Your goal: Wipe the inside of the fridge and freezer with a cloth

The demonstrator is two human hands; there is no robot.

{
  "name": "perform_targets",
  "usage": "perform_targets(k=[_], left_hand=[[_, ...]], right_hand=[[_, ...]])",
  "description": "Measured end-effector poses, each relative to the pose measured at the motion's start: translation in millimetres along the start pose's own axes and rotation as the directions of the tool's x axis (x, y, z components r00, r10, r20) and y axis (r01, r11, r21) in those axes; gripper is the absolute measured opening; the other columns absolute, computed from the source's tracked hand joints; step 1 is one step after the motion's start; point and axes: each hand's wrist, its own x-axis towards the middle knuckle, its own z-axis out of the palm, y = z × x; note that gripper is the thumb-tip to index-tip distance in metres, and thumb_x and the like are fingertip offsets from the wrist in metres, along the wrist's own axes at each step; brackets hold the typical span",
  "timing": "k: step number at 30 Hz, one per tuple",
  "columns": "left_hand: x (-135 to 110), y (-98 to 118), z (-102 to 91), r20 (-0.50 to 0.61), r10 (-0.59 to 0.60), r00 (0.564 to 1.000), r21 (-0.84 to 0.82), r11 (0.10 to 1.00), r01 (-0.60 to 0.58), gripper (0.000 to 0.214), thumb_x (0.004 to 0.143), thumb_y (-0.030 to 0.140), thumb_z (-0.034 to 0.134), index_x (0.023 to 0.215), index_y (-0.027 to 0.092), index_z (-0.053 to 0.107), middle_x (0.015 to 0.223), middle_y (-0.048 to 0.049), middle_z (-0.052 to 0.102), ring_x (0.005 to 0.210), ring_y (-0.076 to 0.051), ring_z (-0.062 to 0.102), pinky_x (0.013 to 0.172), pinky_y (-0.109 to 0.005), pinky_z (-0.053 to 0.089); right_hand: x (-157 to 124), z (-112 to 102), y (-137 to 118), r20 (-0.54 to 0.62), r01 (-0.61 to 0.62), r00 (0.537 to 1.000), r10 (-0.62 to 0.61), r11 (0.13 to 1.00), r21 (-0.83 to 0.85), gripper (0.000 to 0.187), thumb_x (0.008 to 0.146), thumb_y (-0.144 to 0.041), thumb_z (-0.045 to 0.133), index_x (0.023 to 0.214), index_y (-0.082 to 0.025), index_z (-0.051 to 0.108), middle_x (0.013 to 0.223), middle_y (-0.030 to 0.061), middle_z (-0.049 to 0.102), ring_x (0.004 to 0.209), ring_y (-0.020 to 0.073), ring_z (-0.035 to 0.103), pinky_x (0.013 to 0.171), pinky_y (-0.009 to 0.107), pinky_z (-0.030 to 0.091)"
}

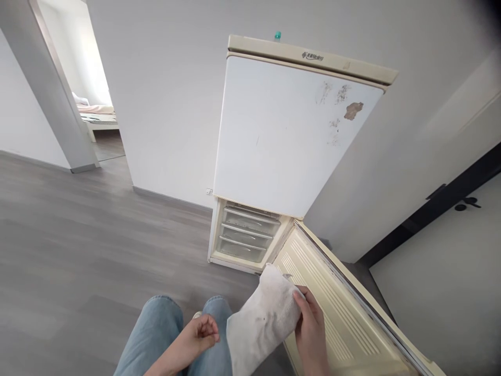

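Observation:
A white cloth point(266, 318) with a few small dark specks hangs in front of my lap. My right hand point(311, 326) is closed on its right edge, thumb on the near side. To the left of the cloth, over my knees, my left hand point(198, 337) is loosely curled with nothing visible in it; it is apart from the cloth. Beyond them stands a two-door fridge point(289, 130), its upper door shut. The lower door point(336, 308) is swung open to the right, its ribbed cream inner side facing me. Several clear-fronted drawers point(246, 235) sit inside the lower compartment.
A bottle with a green cap point(277, 36) rests on top of the fridge. Grey wood-look floor point(97, 271) extends to the left. A doorway at the upper left shows a bed point(99, 117). A door with a black handle point(467, 203) is at the right.

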Motion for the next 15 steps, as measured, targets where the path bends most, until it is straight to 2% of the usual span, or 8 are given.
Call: perform_targets(k=[4,6,8,10,12,14,15], left_hand=[[9,-11,-1.7,0.096,0.027,0.995,-0.004,1.000,-0.027,0.029,0.074,0.043,0.066,0.083,0.018,0.057,0.071,0.0023,0.055,0.068,-0.012,0.047,0.067,-0.025,0.036],[12,-9,-3.0,0.082,0.072,0.994,0.089,0.993,-0.079,0.030,0.076,0.045,0.064,0.090,0.018,0.059,0.082,-0.0012,0.059,0.078,-0.015,0.051,0.075,-0.028,0.040],[16,2,-4.4,0.074,0.118,0.990,0.155,0.980,-0.128,0.033,0.078,0.045,0.061,0.100,0.020,0.059,0.100,-0.0062,0.061,0.095,-0.019,0.054,0.085,-0.032,0.042],[20,19,-4.1,0.128,0.168,0.978,0.150,0.971,-0.186,0.040,0.080,0.043,0.060,0.115,0.024,0.055,0.124,-0.0091,0.056,0.116,-0.023,0.049,0.096,-0.035,0.041],[25,39,0.1,0.224,0.248,0.943,0.107,0.955,-0.276,0.052,0.081,0.041,0.060,0.129,0.028,0.046,0.142,-0.0081,0.044,0.132,-0.025,0.036,0.108,-0.039,0.032],[30,55,9.0,0.315,0.311,0.897,0.018,0.943,-0.333,0.060,0.080,0.041,0.061,0.136,0.029,0.040,0.149,-0.0069,0.036,0.138,-0.025,0.029,0.114,-0.042,0.024],[31,61,15.1,0.349,0.320,0.881,-0.056,0.945,-0.321,0.061,0.081,0.044,0.059,0.136,0.027,0.040,0.149,-0.0074,0.037,0.138,-0.026,0.030,0.115,-0.043,0.022]], right_hand=[[1,4,-19,0.081,0.119,0.991,-0.103,0.965,-0.234,0.029,0.078,-0.048,0.059,0.074,-0.019,0.057,0.067,0.0002,0.049,0.064,0.0147,0.043,0.057,0.025,0.033],[1,6,-35,0.208,0.193,0.970,-0.124,0.915,-0.355,0.029,0.082,-0.047,0.056,0.073,-0.019,0.054,0.063,-0.0021,0.041,0.058,0.0121,0.036,0.054,0.025,0.028],[1,6,-53,0.380,0.256,0.920,-0.093,0.878,-0.405,0.028,0.084,-0.045,0.053,0.072,-0.019,0.052,0.063,-0.0028,0.038,0.057,0.0112,0.033,0.054,0.025,0.026],[1,5,-70,0.537,0.299,0.842,-0.049,0.872,-0.389,0.026,0.085,-0.042,0.052,0.073,-0.019,0.052,0.066,-0.0021,0.041,0.060,0.0116,0.036,0.056,0.025,0.027],[4,5,-83,0.632,0.318,0.773,-0.048,0.892,-0.322,0.024,0.085,-0.040,0.053,0.073,-0.019,0.054,0.068,-0.0012,0.044,0.062,0.0124,0.039,0.059,0.026,0.029],[10,5,-89,0.652,0.301,0.753,-0.086,0.927,-0.225,0.023,0.084,-0.040,0.055,0.073,-0.019,0.055,0.071,-0.0004,0.048,0.065,0.0132,0.042,0.061,0.026,0.030],[14,6,-89,0.628,0.276,0.771,-0.102,0.943,-0.185,0.023,0.083,-0.040,0.056,0.074,-0.019,0.056,0.071,-0.0003,0.049,0.066,0.0134,0.043,0.061,0.026,0.031]])
